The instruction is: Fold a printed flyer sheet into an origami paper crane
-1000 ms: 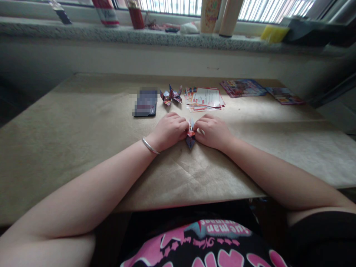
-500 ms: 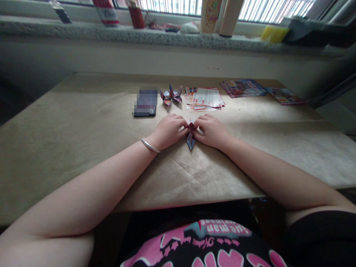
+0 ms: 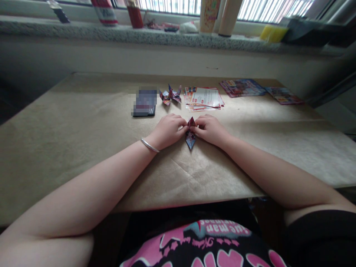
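A small diamond-shaped piece of folded paper, printed in dark red and blue-grey, lies on the table between my hands. My left hand, with a silver bangle at the wrist, pinches its left edge near the middle. From the other side my right hand grips the right edge, thumb pressed on the paper. Part of the paper's middle is covered by my thumbs. Just beyond my left hand stand two finished-looking origami cranes of similar printed paper.
A phone with a blurred screen lies left of the cranes. Loose printed sheets sit to their right, with stacks of colourful cards farther right. Behind the table, bottles and a yellow sponge-like block line the granite windowsill.
The paper's upper flap, folded down toward me before, now points away from me, so the paper looks longer. My thumbs have shifted slightly onto its middle.
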`<state>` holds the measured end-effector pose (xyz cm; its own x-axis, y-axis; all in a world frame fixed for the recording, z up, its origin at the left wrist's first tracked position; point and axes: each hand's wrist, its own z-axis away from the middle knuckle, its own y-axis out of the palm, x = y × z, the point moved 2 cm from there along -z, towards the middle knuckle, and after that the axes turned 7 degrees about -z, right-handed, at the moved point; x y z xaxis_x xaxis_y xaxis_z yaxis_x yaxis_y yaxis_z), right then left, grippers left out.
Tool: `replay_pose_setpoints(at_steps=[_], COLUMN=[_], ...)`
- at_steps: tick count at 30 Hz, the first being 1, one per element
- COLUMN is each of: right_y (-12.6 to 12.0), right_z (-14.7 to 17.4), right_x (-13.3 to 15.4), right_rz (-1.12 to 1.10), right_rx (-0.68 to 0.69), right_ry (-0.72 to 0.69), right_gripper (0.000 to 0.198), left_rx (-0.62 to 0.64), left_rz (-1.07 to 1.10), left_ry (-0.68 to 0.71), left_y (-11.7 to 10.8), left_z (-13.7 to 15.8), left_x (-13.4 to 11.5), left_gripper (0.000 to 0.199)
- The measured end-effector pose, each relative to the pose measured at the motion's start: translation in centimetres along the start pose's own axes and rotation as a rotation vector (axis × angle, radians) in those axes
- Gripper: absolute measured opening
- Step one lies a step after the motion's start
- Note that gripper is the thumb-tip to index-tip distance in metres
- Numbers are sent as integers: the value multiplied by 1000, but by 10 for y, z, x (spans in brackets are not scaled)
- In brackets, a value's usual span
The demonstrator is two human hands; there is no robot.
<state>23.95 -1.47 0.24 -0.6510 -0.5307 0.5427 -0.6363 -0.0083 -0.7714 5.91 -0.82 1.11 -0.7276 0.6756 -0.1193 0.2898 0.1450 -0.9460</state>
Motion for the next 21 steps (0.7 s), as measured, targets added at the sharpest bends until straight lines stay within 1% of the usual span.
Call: replay_pose_setpoints(at_steps=[2,5,9,13,16,19,21], right_y=[-1,-2,0,2,3,4,4], right_z=[1,1,-1,-3,-4,-5,-6], right_x=[1,1,-1,-6,-8,-8,-7], right_rz=[-18,-64,-77,-93,-83,-48,-27], right_rx=[-24,-61,-55,-67,-68,-62,-60], right_ry=[21,70,99,135,157,163,164], right_gripper=[26,22,20,17,15,13,13], left_rx=[3,7,4,-11,-62,-100,-104], left_rz=[-1,17,36,77,187,269,254], left_ry=[-3,-22,-47,-72,-153,-201,-192], left_y=[0,1,3,4,4,5,6], left_z=[0,-1,-3,-3,-1,1,1], left_x=[0,1,3,3,4,4,4], left_gripper=[28,29,29,22,12,23,24])
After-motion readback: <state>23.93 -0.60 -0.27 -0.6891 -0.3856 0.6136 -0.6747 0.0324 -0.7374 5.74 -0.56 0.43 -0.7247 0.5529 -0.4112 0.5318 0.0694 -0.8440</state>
